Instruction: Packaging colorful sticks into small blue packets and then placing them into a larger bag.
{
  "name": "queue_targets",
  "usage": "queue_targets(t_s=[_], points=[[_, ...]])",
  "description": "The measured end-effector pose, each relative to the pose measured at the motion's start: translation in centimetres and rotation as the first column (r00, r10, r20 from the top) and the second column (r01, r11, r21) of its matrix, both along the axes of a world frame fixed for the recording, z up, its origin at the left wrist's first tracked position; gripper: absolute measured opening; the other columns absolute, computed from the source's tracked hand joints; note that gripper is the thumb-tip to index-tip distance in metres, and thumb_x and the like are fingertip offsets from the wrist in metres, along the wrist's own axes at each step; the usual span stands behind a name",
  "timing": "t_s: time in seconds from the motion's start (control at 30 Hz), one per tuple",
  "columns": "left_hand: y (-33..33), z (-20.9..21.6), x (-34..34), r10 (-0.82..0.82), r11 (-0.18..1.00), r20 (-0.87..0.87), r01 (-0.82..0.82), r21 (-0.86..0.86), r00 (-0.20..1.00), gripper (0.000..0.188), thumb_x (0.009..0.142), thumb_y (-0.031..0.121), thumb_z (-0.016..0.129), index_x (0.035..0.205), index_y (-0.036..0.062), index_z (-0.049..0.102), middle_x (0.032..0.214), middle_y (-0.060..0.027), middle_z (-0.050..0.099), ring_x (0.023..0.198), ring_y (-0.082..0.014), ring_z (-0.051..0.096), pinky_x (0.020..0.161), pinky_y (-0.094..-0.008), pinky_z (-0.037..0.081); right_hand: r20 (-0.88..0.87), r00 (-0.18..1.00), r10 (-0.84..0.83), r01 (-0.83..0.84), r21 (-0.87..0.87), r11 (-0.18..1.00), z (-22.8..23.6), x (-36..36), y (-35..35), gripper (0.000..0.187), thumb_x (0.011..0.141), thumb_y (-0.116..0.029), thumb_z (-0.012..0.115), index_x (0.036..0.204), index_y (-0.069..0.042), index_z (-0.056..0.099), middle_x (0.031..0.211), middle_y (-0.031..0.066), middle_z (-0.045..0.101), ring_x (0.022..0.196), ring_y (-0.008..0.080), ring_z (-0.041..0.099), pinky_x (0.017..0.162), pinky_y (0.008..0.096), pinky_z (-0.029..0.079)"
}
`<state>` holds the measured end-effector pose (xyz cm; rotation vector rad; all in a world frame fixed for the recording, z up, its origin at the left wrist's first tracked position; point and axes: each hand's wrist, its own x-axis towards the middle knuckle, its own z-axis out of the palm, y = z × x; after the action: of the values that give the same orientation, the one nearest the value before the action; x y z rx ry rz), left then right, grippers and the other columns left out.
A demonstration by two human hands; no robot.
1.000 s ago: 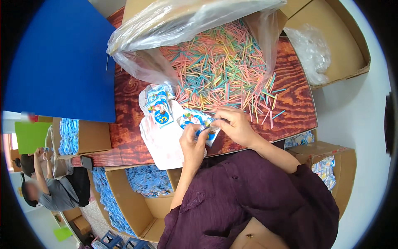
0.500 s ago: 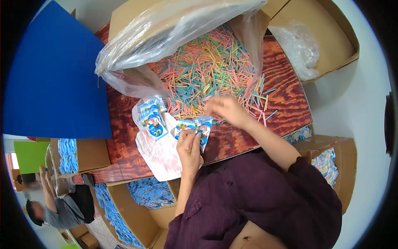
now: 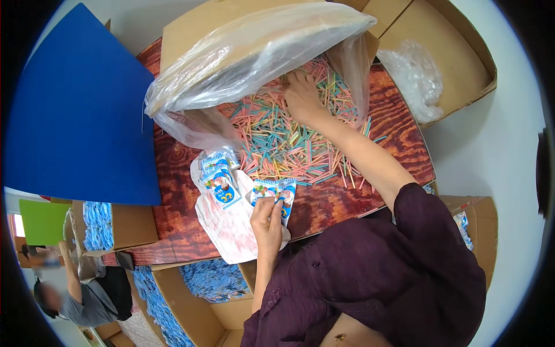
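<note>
My left hand [image 3: 267, 224] is closed on a small blue-and-white packet [image 3: 287, 195], pinching it between thumb and fingers. A second such packet [image 3: 263, 189] lies against it, partly covered by my fingers. Farther off, my right hand [image 3: 303, 99] reaches over a heap of thin coloured sticks [image 3: 283, 141], pink, green, blue and yellow. Its fingers are stretched out and touch the sticks; I see nothing held in them. To the left of my left hand, several more packets [image 3: 221, 188] lie on a white, pink-stained cloth [image 3: 222, 231].
The sticks spill from a tipped cardboard box [image 3: 193, 34] lined with clear plastic [image 3: 231, 75] onto the red-brown table [image 3: 179, 222]. A blue panel [image 3: 87, 115] stands left. Boxes of blue packets [image 3: 214, 280] sit below the near edge. A co-worker [image 3: 92, 301] is at far left.
My right hand has moved away from near the packets, up and slightly left into the far part of the stick heap. My left hand stays on the packet.
</note>
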<state>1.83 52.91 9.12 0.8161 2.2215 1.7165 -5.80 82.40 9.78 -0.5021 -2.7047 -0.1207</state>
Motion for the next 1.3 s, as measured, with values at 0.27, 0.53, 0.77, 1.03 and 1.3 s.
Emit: queue_targets(t_s=[0.27,0.53,0.77,1.03,1.3], points=[[-0.2,0.3,-0.1,-0.002,1.0,-0.025,0.002,0.003,1.0,0.008,0.087,0.001,0.06,0.084,-0.0067,0.061,0.079,-0.0075,0.056,0.073,-0.0142,0.052,0.066,-0.0252,0.041,0.022,1.0,0.004,0.002,-0.241,0.971,-0.1,-1.9,3.7,0.02,0.079,-0.007,0.053,0.093,-0.001,0.066,0.101,0.0164,0.065,0.096,0.029,0.061,0.086,0.0456,0.041],[-0.3,0.1,-0.1,-0.011,1.0,0.003,0.011,0.001,1.0,0.007,0.086,0.0,0.061,0.087,-0.0068,0.061,0.081,-0.0085,0.057,0.074,-0.0159,0.054,0.067,-0.0257,0.042,0.005,0.991,0.135,-0.019,-0.983,0.181,1.7,-1.0,6.0,0.028,0.082,-0.02,0.056,0.093,0.005,0.061,0.076,0.017,0.068,0.065,0.0227,0.066,0.059,0.0373,0.051],[-0.2,0.2,-0.3,0.006,1.0,0.057,-0.007,0.026,0.998,0.008,0.087,0.001,0.06,0.088,-0.0074,0.063,0.082,-0.0079,0.058,0.075,-0.0148,0.054,0.068,-0.0252,0.042,-0.378,0.924,0.055,-0.377,-0.878,0.295,0.4,-0.1,7.1,0.031,0.089,-0.023,0.054,0.1,0.006,0.057,0.08,0.0164,0.07,0.054,0.0164,0.061,0.045,0.0297,0.045],[0.7,1.0,-0.8,-0.014,0.996,0.131,0.003,0.087,0.991,0.009,0.088,0.001,0.06,0.085,-0.0073,0.06,0.078,-0.005,0.053,0.072,-0.0113,0.048,0.065,-0.0234,0.038,-0.078,0.988,0.135,-0.065,-0.993,-0.101,3.3,3.6,4.3,0.026,0.097,-0.026,0.051,0.097,-0.001,0.056,0.074,0.0118,0.068,0.045,0.0062,0.043,0.038,0.0229,0.027],[2.2,0.0,-2.0,0.018,0.994,0.28,-0.049,0.101,0.96,0.012,0.09,0.005,0.057,0.088,-0.0069,0.061,0.087,-0.0054,0.056,0.082,-0.0133,0.051,0.075,-0.0249,0.04,-0.237,0.961,0.142,-0.071,-0.708,-0.702,1.5,6.5,0.9,0.026,0.095,-0.028,0.058,0.085,-0.004,0.054,0.064,-0.0038,0.045,0.046,0.0034,0.034,0.039,0.0195,0.022]])
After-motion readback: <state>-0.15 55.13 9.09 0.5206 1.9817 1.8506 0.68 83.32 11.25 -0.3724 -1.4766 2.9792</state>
